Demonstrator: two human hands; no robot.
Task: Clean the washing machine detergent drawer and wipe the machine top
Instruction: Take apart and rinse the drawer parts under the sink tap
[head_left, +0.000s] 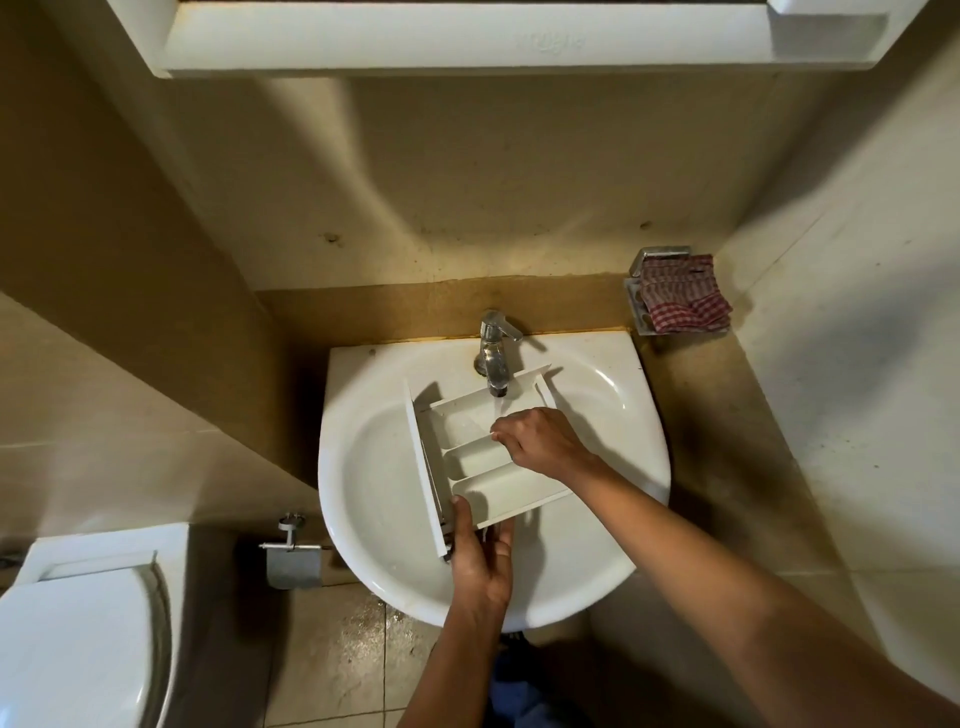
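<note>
1. In the white sink (363, 519), at 6 o'clock of the frame's centre, the detergent drawer (488, 462) is held tilted above the basin, its front panel turned toward 9 o'clock and its three compartments facing up.
2. The faucet (496, 353) stands at 12 o'clock of the basin. A thin stream of water (497, 402) falls from it into the drawer's far compartment.
3. The left hand (480, 556) comes in from 6 o'clock and grips the drawer's near corner, with the thumb lying on top of the near compartment's wall and the fingers curled underneath.
4. The right hand (540, 441) reaches in from 4 o'clock. Its fingers are bent, with their tips on the partition between the far and middle compartments, just beside the stream. Whether they pinch the partition or only press on it cannot be told.
5. At 2 o'clock of the sink a red-checked cloth (685, 296) lies bunched in a wall rack (636, 306) in the corner.
6. At 8 o'clock of the sink a metal paper holder (293, 561) hangs on the wall, and beyond it, at the frame's lower left, is a white toilet (78, 623).
7. A white cabinet (467, 36) runs along the top of the frame at 12 o'clock.
8. The tiled floor (337, 649) under the sink looks wet.
</note>
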